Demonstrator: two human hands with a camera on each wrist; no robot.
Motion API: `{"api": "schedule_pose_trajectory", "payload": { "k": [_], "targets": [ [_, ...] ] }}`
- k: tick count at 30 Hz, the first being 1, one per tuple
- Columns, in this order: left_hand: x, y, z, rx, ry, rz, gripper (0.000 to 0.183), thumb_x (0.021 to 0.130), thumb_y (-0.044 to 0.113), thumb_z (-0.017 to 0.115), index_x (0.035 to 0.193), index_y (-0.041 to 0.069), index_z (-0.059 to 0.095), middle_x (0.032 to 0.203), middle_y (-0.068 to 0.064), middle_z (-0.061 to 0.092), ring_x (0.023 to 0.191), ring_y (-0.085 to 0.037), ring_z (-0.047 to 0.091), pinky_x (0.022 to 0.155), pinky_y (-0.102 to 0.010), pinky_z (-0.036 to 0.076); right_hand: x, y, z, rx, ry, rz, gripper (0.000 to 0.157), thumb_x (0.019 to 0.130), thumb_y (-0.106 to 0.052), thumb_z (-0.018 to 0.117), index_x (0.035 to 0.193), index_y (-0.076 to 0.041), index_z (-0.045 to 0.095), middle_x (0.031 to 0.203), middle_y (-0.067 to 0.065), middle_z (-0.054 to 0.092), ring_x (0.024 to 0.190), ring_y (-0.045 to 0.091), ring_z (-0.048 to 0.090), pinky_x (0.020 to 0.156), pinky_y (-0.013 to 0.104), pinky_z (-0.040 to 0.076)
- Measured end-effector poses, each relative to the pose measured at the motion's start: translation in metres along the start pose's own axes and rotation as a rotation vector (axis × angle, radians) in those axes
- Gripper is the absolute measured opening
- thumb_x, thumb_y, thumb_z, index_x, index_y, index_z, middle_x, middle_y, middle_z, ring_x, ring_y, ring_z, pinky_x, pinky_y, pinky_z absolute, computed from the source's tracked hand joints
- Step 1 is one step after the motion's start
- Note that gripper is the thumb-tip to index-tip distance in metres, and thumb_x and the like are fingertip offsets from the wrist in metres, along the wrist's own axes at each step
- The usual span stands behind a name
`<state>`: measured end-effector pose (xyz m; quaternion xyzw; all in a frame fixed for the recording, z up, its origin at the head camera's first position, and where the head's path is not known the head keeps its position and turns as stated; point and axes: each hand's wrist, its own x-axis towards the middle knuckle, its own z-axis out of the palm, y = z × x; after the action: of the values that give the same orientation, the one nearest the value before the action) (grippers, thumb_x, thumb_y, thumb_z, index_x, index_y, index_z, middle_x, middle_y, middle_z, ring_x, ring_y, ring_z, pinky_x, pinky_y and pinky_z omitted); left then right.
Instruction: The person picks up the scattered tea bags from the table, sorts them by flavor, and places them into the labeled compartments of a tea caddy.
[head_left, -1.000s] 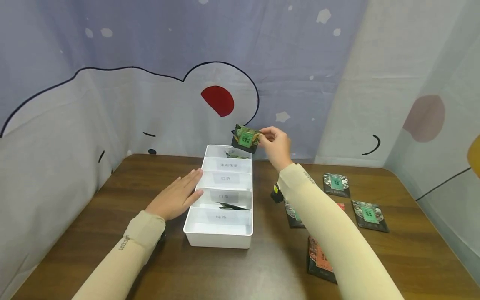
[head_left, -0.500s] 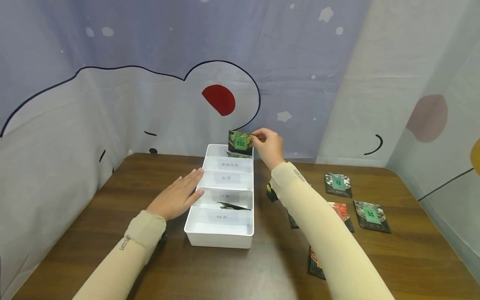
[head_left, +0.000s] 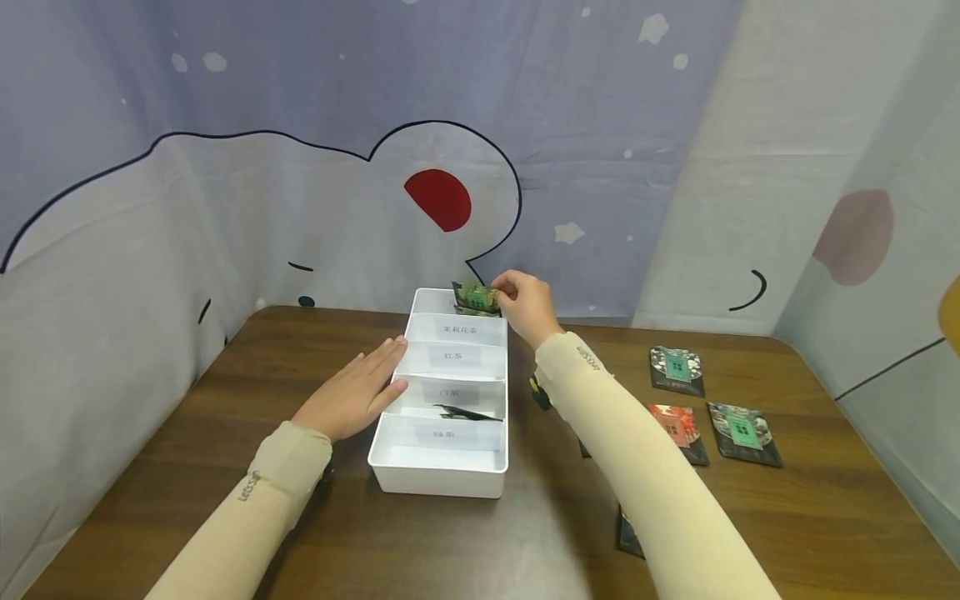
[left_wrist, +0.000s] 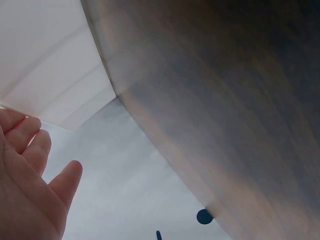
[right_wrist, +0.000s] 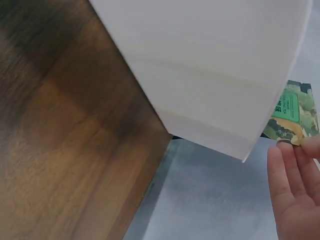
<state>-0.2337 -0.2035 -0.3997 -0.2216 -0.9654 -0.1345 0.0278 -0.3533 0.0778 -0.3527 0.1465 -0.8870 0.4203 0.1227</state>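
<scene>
A long white divided box (head_left: pixel 438 482) stands on the table, with a paper label in each compartment. My right hand (head_left: pixel 528 307) pinches a green-and-black tea sachet (head_left: pixel 474 295) by its right edge, its lower part down inside the farthest compartment, where another sachet lies. In the right wrist view the held tea sachet (right_wrist: pixel 292 111) shows past the box rim, between thumb and fingers. The left hand (head_left: pixel 354 390) lies with straight fingers against the box's left side. A dark sachet (head_left: pixel 467 412) leans in the second compartment from the front.
To the right lie more sachets: a green-labelled one (head_left: pixel 677 369), a red one (head_left: pixel 678 432) and another green-labelled one (head_left: pixel 744 433). Near the front a dark sachet (head_left: pixel 628 533) is partly covered by the right sleeve. A patterned curtain (head_left: pixel 600 167) hangs behind the table.
My right hand has moved left and down, lowering the tea sachet from above the far end of the box into the farthest compartment. The left hand and the box have stayed put.
</scene>
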Motion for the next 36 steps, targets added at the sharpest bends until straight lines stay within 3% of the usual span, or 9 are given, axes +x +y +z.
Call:
{"api": "schedule_pose_trajectory", "payload": {
  "k": [5,17,25,36],
  "targets": [
    [-0.001,0.001,0.0,-0.004,0.001,-0.003,0.071,0.108,0.05,0.034,0.163,0.008,0.018,0.168,-0.008,0.019,0.154,-0.029,0.02,0.124,-0.053,0.018,-0.002,0.006,0.002,-0.031,-0.04,-0.029,0.014,0.098,-0.003,0.062,0.107,-0.004,0.073,0.101,0.01,0.074,0.092,0.025,0.067,0.082,0.039,0.056],
    [0.001,0.001,0.001,-0.001,-0.013,-0.008,0.071,0.108,0.05,0.033,0.163,0.009,0.016,0.169,-0.007,0.017,0.154,-0.029,0.019,0.124,-0.053,0.018,-0.007,0.023,0.002,-0.168,-0.112,-0.125,0.016,0.092,-0.001,0.06,0.102,-0.003,0.072,0.105,0.012,0.074,0.108,0.032,0.061,0.1,0.046,0.047],
    [0.002,0.001,0.001,0.0,-0.011,-0.007,0.071,0.108,0.051,0.033,0.163,0.009,0.016,0.169,-0.007,0.017,0.155,-0.029,0.019,0.124,-0.053,0.018,-0.014,0.028,-0.008,-0.117,-0.114,-0.109,0.017,0.095,-0.002,0.058,0.105,0.0,0.072,0.11,0.015,0.069,0.106,0.031,0.064,0.096,0.042,0.053],
    [0.001,-0.002,-0.001,0.003,-0.01,-0.006,0.071,0.108,0.05,0.034,0.163,0.009,0.017,0.169,-0.007,0.018,0.154,-0.029,0.019,0.124,-0.053,0.018,-0.03,0.021,-0.041,-0.018,-0.123,-0.085,0.021,0.097,-0.004,0.056,0.112,0.001,0.07,0.109,0.017,0.072,0.101,0.031,0.064,0.089,0.044,0.052]
  ]
}}
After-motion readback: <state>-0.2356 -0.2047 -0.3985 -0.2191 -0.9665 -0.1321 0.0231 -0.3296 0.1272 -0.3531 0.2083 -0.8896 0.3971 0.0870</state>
